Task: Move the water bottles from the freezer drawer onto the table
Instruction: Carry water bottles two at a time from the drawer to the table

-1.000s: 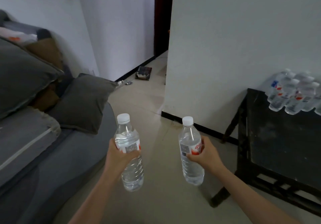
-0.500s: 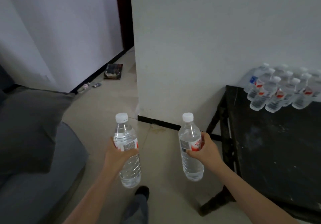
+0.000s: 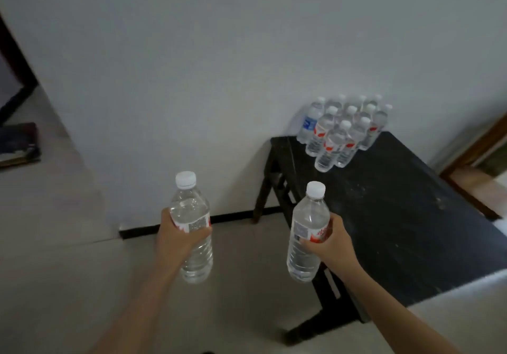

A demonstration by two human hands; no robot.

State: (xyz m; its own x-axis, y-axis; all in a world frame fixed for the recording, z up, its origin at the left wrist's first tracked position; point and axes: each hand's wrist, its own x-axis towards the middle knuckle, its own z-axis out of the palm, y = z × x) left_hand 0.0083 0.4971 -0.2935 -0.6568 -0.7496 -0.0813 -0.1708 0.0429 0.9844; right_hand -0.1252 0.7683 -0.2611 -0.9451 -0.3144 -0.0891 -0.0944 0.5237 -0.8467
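Observation:
Two clear water bottles with white caps and red-and-white labels are held upright in front of me. My left hand [image 3: 177, 239] grips the left bottle [image 3: 192, 226] around its label, over the floor. My right hand [image 3: 333, 241] grips the right bottle [image 3: 307, 233] at its label, just over the near left edge of the black table [image 3: 397, 216]. A cluster of several similar bottles [image 3: 343, 131] stands at the table's far corner against the wall; one has a blue label. No freezer drawer is in view.
A white wall [image 3: 219, 65] rises behind the table. The floor is pale tile with a black skirting strip [image 3: 170, 227]. A dark flat object [image 3: 17, 145] lies on the floor at the far left. A wooden door frame [image 3: 477, 147] shows at the right.
The view has swung right: the grey sofa has left the frame and the table and its bottles now sit nearer the middle. Both hands still hold their bottles, the right one now at the table's edge.

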